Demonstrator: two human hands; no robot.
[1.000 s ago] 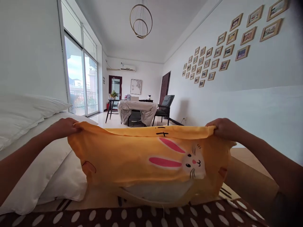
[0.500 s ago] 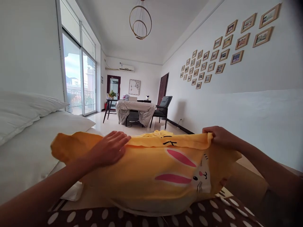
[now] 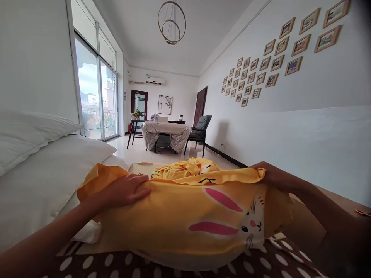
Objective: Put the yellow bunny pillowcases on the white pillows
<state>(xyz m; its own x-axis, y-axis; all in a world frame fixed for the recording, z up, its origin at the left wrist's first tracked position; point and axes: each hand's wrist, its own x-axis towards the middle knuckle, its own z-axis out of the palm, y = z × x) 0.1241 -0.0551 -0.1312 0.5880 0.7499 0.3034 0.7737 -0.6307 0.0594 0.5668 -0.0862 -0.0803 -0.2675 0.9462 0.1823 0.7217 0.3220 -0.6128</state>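
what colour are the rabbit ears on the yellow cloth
The long printed rabbit ears are pink edged in white, clearest in the head view.

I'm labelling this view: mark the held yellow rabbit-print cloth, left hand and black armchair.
Held yellow rabbit-print cloth [image 3: 171, 218], head view: its middle.
Left hand [image 3: 128, 189], head view: its back.
Black armchair [image 3: 197, 136], head view: its seat.

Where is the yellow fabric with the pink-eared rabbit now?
The yellow fabric fills the head view's lower centre, under the left hand and gripped by the right hand; white pillows lie at left, brown, white-dotted cloth along its near edge.
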